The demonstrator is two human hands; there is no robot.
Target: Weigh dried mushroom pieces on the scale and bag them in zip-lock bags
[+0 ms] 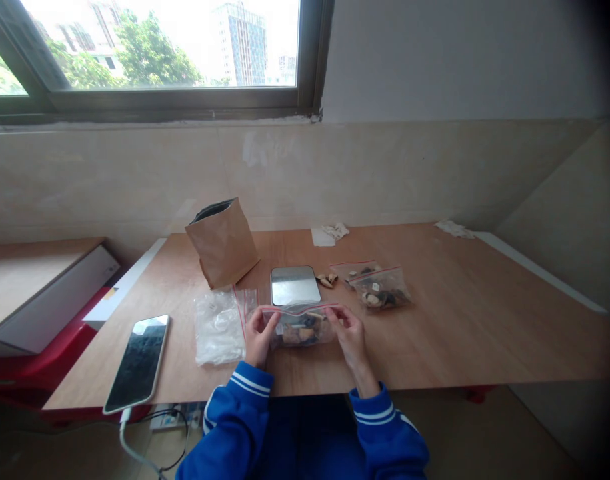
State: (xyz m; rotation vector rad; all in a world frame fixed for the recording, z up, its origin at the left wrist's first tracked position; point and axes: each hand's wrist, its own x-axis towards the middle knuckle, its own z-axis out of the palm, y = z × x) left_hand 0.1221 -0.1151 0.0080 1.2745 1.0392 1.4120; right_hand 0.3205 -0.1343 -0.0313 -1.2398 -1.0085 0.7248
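Note:
My left hand [259,337] and my right hand [349,337] pinch the red-lined zip edge of a clear zip-top bag [302,331] at its two ends, just above the table's front edge. The bag holds brown and dark dried pieces, possibly mushrooms or nuts. Behind my right hand lies a silver digital scale [295,285] with a mirror-like top. A few loose dried pieces [327,281] rest beside it. Two more zip-top bags [379,290] lie to the right, one of them flatter [355,270]. A crumpled clear plastic bag [218,327] lies left of my left hand.
A kraft paper bag [223,243] stands tilted at the back left of the wooden table [459,320]. A smartphone [137,363] lies at the left, with a white cable trailing down. Paper scraps [335,233] lie along the wall, beneath a window [159,47].

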